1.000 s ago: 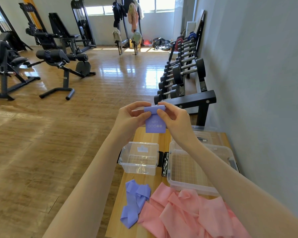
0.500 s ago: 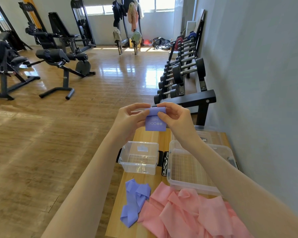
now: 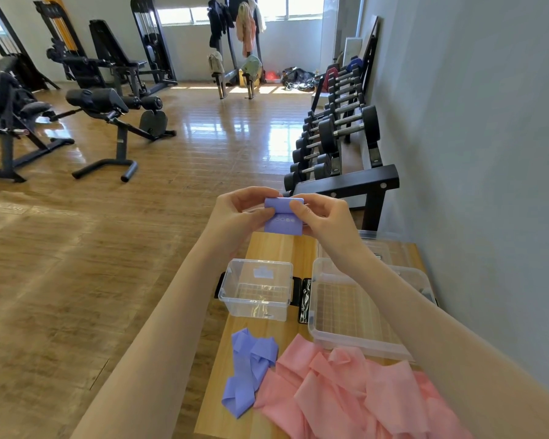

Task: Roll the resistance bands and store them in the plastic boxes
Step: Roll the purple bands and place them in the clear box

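On the left, padded black gym benches [image 3: 108,103] stand on the glossy wooden floor [image 3: 76,264]. Held up over the far end of the light wooden table [image 3: 222,391], the left hand [image 3: 241,213] and right hand [image 3: 324,220] each pinch an end of a partly rolled purple resistance band [image 3: 282,217], its short printed tail hanging below the roll. On the table lie a small clear plastic box [image 3: 255,289], a loose purple band [image 3: 248,369], a larger clear plastic box [image 3: 355,312] and crumpled pink bands [image 3: 346,397], with a black dumbbell rack [image 3: 339,144] beyond along the grey wall.
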